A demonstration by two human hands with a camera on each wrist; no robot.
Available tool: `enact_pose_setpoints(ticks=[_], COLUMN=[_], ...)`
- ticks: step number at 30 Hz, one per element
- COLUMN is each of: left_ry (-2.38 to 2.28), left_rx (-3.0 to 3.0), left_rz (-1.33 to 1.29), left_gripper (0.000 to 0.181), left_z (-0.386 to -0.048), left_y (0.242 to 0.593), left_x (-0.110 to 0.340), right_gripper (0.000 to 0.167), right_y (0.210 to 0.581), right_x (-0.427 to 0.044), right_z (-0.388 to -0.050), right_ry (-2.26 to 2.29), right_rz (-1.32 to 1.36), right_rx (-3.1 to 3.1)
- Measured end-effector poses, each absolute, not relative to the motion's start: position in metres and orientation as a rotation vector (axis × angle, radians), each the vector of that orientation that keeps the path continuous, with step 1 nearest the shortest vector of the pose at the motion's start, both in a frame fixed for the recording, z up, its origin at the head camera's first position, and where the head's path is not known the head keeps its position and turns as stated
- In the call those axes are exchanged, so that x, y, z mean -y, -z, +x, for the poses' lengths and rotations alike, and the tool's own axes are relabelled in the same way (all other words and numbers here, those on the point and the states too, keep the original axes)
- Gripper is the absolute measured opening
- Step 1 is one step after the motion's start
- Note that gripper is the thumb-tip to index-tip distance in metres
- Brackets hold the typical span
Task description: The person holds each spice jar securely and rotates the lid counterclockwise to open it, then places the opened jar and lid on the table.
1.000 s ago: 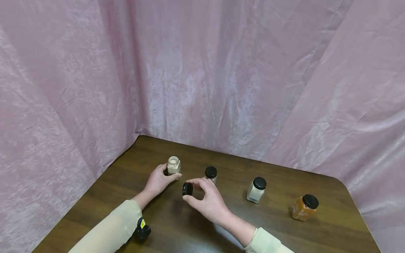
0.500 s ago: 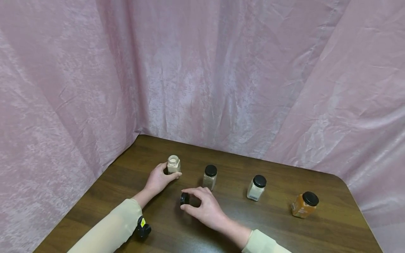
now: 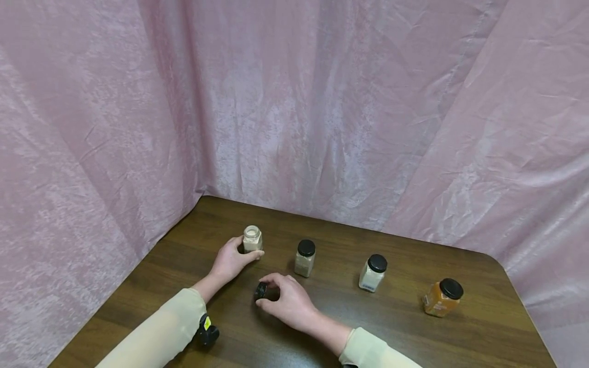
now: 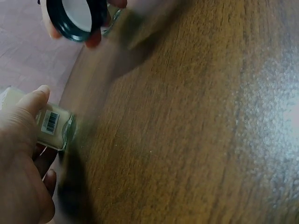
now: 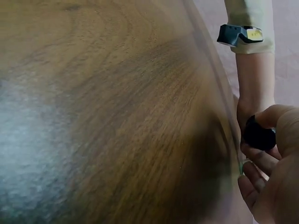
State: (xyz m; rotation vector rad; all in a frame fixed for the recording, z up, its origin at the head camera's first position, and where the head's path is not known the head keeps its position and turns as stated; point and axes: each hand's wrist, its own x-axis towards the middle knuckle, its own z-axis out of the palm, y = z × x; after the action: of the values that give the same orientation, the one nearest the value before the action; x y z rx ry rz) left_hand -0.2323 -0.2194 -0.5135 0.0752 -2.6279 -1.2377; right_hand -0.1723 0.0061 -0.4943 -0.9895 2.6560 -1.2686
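Observation:
My left hand [image 3: 229, 261] grips an uncapped glass jar [image 3: 252, 240] of pale powder, standing upright on the table; in the left wrist view the jar [image 4: 50, 122] shows a barcode label. Between thumb and fingers my right hand [image 3: 291, 303] pinches a black lid [image 3: 260, 291], held apart from the jar, on the near side of it. The lid [image 4: 74, 18] turns its hollow underside toward the left wrist camera. In the right wrist view the lid [image 5: 259, 134] appears dark, in front of the left hand.
To the right, in a spaced row, stand a black-lidded jar of greyish contents [image 3: 304, 259], a black-lidded jar of whitish contents [image 3: 371, 274] and a black-lidded orange jar [image 3: 443, 298]. A pink curtain [image 3: 294, 112] hangs behind the brown wooden table [image 3: 395, 337].
My right hand has moved left and toward the near side with the lid, uncovering the jar of greyish contents behind it. The left hand and its jar have stayed in place.

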Motion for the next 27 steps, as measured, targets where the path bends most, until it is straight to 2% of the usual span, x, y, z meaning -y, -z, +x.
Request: enact_pose_setpoints(ticks=[7,27], left_ry=[1.221,1.223], left_rx=[2.632,2.646], left_rz=[0.064,0.065], left_gripper=[0.056,0.055], left_z=[-0.233,-0.233], left_y=[0.513,0.514], left_x=[0.22,0.222], right_gripper=[0.04,0.038], right_y=[0.496,0.505], right_x=[0.007,0.034], right_z=[-0.175,-0.182], right_ry=[1.145,1.01], right_rz=[-1.069,-0.991], right_rx=[-2.686,-2.81])
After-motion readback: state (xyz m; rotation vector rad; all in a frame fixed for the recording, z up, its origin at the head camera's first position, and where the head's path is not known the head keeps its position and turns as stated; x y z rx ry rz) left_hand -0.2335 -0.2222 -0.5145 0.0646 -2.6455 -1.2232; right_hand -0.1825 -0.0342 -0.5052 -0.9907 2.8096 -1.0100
